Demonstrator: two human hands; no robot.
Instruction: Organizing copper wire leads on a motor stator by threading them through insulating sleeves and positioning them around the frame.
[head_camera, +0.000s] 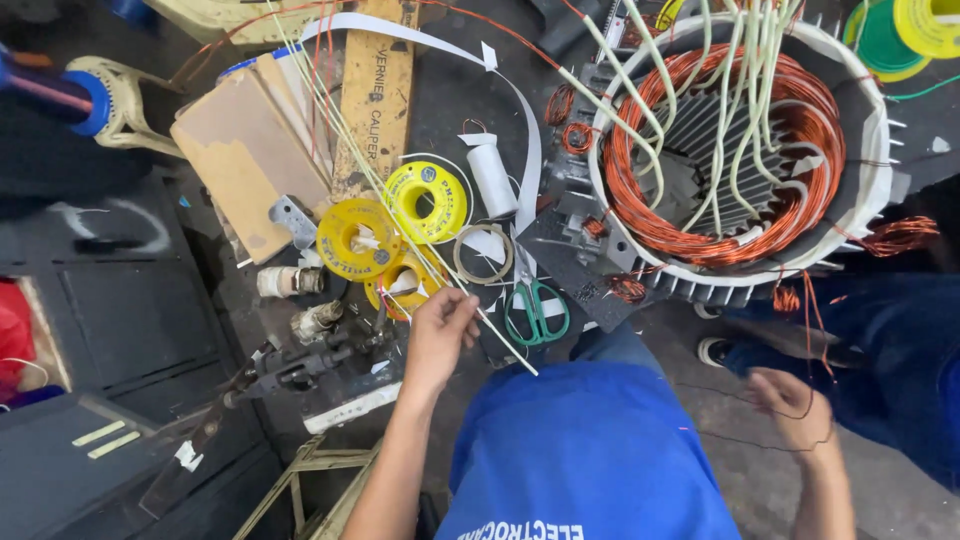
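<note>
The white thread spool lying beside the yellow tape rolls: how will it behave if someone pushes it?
The white thread spool lies on its side, so it would probably roll. It looks small and likely light, so a nudge may send it against the yellow tape roll or the motor stator.

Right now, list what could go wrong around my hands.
1. The left hand pinches a thin pale sleeve tube among a bundle; pulling could drag the yellow tape rolls.
2. The right hand holds fine copper wire that might snag or kink.
3. Green-handled scissors lie close to the left hand.
</note>
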